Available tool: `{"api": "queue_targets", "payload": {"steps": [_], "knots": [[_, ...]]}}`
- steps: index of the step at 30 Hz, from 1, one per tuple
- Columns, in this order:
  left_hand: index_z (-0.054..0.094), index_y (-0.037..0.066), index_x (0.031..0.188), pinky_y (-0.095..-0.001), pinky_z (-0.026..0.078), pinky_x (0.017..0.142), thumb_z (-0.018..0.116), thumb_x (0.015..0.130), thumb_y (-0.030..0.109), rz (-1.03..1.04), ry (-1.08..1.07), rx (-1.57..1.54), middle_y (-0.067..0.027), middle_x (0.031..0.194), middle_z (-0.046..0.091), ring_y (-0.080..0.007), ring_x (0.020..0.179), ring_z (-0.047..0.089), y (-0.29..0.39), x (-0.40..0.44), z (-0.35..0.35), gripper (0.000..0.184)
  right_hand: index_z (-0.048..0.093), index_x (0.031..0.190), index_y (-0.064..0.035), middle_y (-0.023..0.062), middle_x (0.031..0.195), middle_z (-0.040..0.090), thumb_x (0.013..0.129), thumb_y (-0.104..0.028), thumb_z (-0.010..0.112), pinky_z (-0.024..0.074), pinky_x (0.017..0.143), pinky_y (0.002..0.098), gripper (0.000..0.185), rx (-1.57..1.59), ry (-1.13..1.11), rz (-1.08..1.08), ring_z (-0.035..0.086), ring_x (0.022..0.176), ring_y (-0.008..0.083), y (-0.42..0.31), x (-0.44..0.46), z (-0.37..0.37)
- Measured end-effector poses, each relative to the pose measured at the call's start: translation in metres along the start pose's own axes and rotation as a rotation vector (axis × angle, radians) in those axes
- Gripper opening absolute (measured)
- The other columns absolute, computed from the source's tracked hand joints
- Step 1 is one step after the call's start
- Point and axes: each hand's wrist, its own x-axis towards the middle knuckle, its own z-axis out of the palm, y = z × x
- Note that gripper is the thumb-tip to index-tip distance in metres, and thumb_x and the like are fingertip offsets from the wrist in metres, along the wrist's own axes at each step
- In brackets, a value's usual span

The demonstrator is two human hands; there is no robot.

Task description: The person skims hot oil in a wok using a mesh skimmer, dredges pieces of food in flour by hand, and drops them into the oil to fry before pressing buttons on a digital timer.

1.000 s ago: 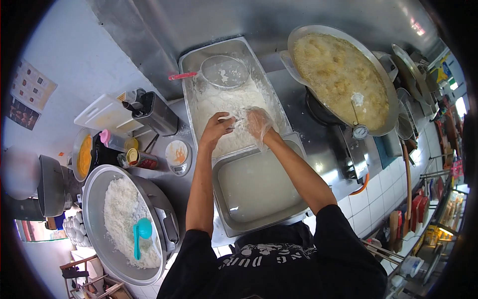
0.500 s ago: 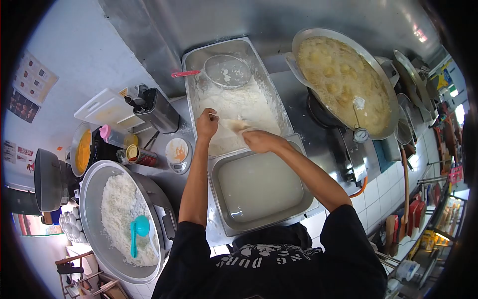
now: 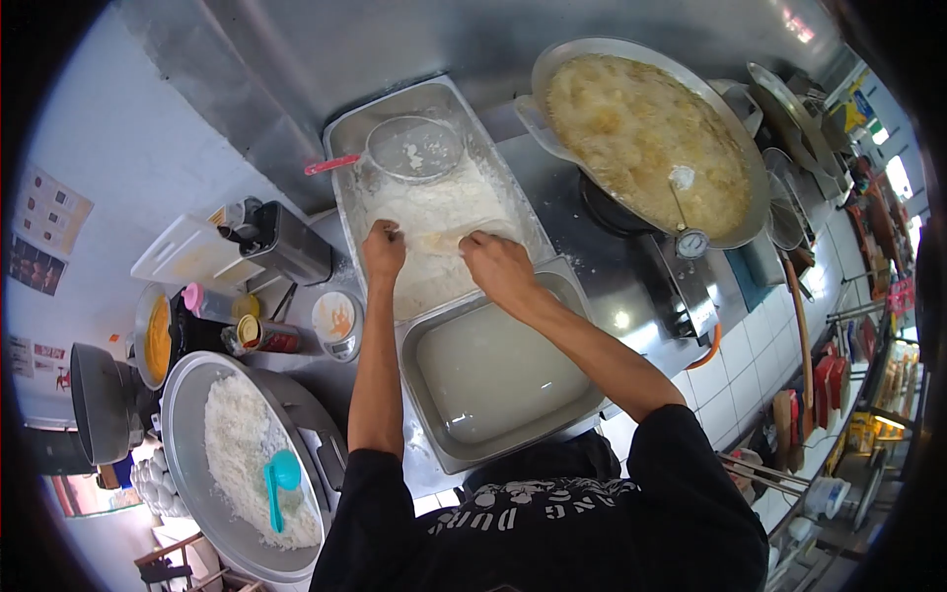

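Observation:
My left hand [image 3: 384, 252] and my right hand [image 3: 498, 264] are over a metal tray of white flour [image 3: 434, 205]. Between them stretches a pale flour-coated piece [image 3: 432, 241], thin and floppy-looking; its exact kind is hard to make out. Fingers of both hands are closed at its two ends. A round sieve [image 3: 414, 148] with a red handle rests across the far part of the flour tray. Nearer my body, a second metal tray [image 3: 505, 365] holds cloudy, whitish liquid, with my right forearm passing over its corner.
At right, a wide pan of bubbling oil [image 3: 646, 148] stands on a burner, with a dial thermometer [image 3: 692, 244] at its rim. At left are a big pot of white flour [image 3: 237, 434] with a turquoise scoop [image 3: 284, 471], a kitchen scale [image 3: 338, 326] and a utensil holder [image 3: 288, 242].
My right hand has shifted, and its fingers now show pinching the piece's end. The piece, blurred before, is spread between both hands. The whole view has swung slightly.

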Motion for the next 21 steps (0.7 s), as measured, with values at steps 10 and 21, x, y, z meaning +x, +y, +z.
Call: {"api": "queue_targets", "payload": {"steps": [10, 21], "knots": [[0.059, 0.003, 0.087, -0.0362, 0.047, 0.059, 0.060, 0.072, 0.011, -0.118, 0.023, 0.048, -0.0151, 0.065, 0.062, -0.0284, 0.062, 0.061, -0.028, -0.037, 0.000, 0.017, 0.064, 0.089, -0.0026, 0.0208, 0.092, 0.062, 0.079, -0.017, 0.055, 0.0481, 0.076, 0.0430, 0.019, 0.270, -0.338, 0.066, 0.059, 0.088, 0.0370, 0.016, 0.044, -0.005], [0.055, -0.002, 0.103, -0.0335, 0.046, 0.072, 0.054, 0.083, 0.018, -0.241, -0.033, -0.238, -0.0183, 0.092, 0.060, -0.0266, 0.086, 0.059, 0.057, -0.106, -0.049, 0.028, 0.056, 0.104, 0.0003, 0.0248, 0.099, 0.058, 0.079, -0.017, 0.053, 0.0467, 0.078, 0.0436, 0.030, 0.285, 0.167, 0.227, 0.058, 0.092, 0.0362, -0.018, 0.120, -0.044]]}}
